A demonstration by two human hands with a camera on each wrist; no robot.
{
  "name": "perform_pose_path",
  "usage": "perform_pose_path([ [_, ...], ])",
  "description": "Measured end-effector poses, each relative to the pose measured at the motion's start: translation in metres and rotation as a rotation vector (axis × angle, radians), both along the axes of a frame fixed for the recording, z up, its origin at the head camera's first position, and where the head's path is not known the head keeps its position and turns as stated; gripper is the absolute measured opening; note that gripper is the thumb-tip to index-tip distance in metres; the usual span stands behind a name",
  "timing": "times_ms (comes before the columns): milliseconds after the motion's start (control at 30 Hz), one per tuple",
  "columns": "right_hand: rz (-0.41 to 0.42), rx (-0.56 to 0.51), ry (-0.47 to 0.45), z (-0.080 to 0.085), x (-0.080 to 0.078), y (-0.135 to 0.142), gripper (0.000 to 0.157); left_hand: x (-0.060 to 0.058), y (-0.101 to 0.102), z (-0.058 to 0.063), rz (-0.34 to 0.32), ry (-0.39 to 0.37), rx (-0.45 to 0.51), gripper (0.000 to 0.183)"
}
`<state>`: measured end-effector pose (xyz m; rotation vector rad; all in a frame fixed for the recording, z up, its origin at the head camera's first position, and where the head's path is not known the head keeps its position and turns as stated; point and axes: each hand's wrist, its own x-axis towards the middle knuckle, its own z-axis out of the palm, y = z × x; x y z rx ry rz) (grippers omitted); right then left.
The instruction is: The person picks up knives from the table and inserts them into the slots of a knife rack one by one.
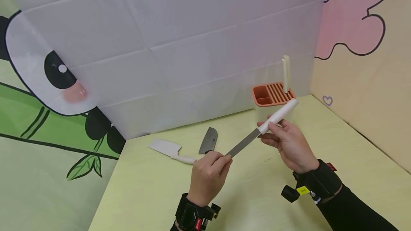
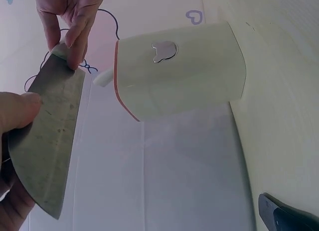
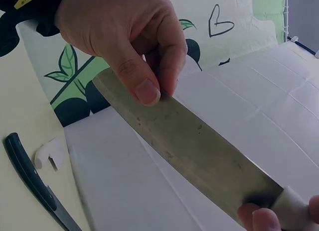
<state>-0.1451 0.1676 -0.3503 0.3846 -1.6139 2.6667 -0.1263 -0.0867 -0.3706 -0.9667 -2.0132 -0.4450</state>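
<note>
A kitchen knife with a white handle (image 1: pixel 279 116) and a broad grey blade (image 2: pixel 52 121) is held in the air over the table, slanting up to the right in the head view. My left hand (image 1: pixel 210 174) pinches the blade near its tip, thumb on one face. At the other end my right hand (image 1: pixel 293 147) grips the handle close to the blade. Small dark spots mark the blade (image 3: pixel 184 136) in the right wrist view. Behind the handle stands a knife holder (image 2: pixel 184 76) with a pale body and an orange slotted top.
Two pale handles (image 1: pixel 286 74) stick up from the holder's right end. On the table (image 1: pixel 144 191) lie a white cleaver (image 1: pixel 164 147) and a dark-bladed knife (image 1: pixel 209 141), whose black handle (image 3: pixel 30 171) shows in the right wrist view. Cloth walls (image 1: pixel 192 45) rise behind and beside the table.
</note>
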Motion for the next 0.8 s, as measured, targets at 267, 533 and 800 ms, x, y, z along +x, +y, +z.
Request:
perform_pose_path([
  [267,-0.048,0.035,0.06,0.002,0.001,0.018,0.033,0.001,0.006,-0.005,-0.031,0.003,-0.009,0.015],
  [533,-0.101,0.085,0.162,0.051,-0.011,0.061,0.035,-0.02,0.015,0.015,-0.08,0.002,-0.062,0.013],
  [800,-0.161,0.11,0.251,0.119,-0.03,0.104,0.041,-0.068,0.041,0.042,0.011,-0.09,-0.141,0.024],
])
